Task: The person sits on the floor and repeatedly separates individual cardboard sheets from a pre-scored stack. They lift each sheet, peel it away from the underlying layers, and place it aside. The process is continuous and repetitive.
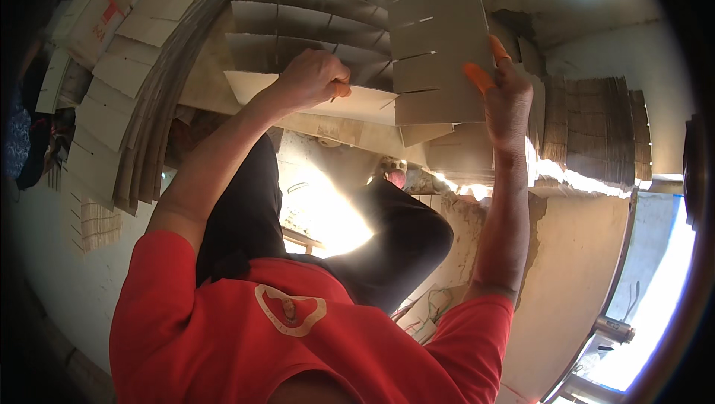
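A slotted cardboard divider sheet (439, 39), grey-brown with several short slits along its left side, is held upright by my right hand (509, 99). Orange finger covers show on that hand's thumb and a fingertip at the sheet's right edge. My left hand (316, 80) is closed at the top edge of a long cardboard strip (357, 105), an orange cover on one fingertip. That strip is the nearest of several parallel ones standing in a partly assembled divider grid (313, 28). Whether crosswise pieces run beneath my left hand is hidden.
Stacked slotted cardboard sheets (160, 28) fan out along the left. More bundles (596, 125) stand at the right, by a wall. A printed carton (93, 24) sits at the far left. Beneath the grid is a wooden board (365, 130), with my knees below it.
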